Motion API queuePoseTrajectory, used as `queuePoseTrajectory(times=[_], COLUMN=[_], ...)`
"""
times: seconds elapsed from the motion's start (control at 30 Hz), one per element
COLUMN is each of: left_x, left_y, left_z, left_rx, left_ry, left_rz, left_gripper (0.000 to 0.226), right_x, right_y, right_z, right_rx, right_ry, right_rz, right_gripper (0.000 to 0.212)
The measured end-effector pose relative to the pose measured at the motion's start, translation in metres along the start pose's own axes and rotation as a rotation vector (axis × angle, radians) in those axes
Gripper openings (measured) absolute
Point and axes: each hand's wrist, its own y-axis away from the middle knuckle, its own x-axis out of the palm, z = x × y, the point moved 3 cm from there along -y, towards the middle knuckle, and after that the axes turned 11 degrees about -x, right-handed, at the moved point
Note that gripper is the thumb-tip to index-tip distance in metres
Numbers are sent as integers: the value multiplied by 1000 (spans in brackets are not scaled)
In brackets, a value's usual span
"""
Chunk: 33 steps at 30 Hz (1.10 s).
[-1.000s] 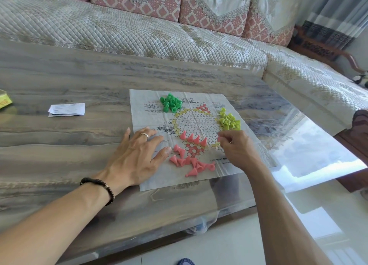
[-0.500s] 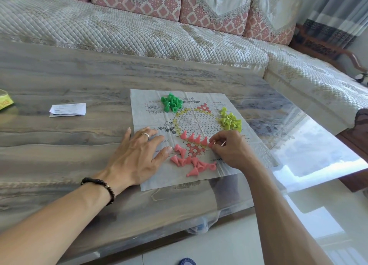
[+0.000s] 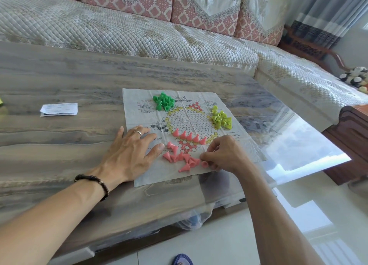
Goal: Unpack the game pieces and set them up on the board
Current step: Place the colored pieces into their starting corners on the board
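In the head view, a paper game board (image 3: 185,125) lies flat on a marbled table (image 3: 59,81), with a quilted sofa (image 3: 119,32) beyond it. The left hand (image 3: 129,151) rests palm down on the board's left edge, fingers straight and spread apart, a ring on one of them; its thumb tip lies just beside the nearest pink pieces. The right hand (image 3: 223,155) has its fingers curled together at the board's near right part, and thumb and forefinger pinch a pink cone piece (image 3: 204,163) at the right end of the loose pink pile (image 3: 181,157). That pile lies between the two hands, most cones tipped on their sides. Just beyond the right fingertips, a row of five pink pieces (image 3: 189,135) stands upright across the printed red triangle. Farther from the fingers, a heap of dark green pieces (image 3: 164,101) sits at the board's far left part, and a heap of yellow-green pieces (image 3: 221,120) lies beyond the right knuckles. A folded paper leaflet (image 3: 59,109) lies on the table well left of the left fingers.
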Motion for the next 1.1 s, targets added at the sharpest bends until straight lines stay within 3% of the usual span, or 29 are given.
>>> queuePoseTrajectory(times=[0.1,0.23,0.37,0.73,1.0,1.1], left_x=[-1,-1,-1,2,2,1], left_y=[1,1,1,-1,-1,-1], left_z=[-1,0,-1,1,1,1], left_rx=[-5,-3,-3,6,7,7], left_ry=[-5,0,0,-18,-13,-18], left_rz=[4,7,10,-5,-7,-2], left_gripper=[87,87,88,84,84,85], right_x=[0,-9,-2,-5,-5,-6], right_y=[1,4,8,11,19,16], right_z=[1,-2,1,-2,3,5], right_rx=[0,29,40,-11,-94,-163], right_ry=[-44,45,-83,-97,-119,-98], right_rz=[-6,-15,127,100,217,119], right_gripper=[16,37,26,14,7,7])
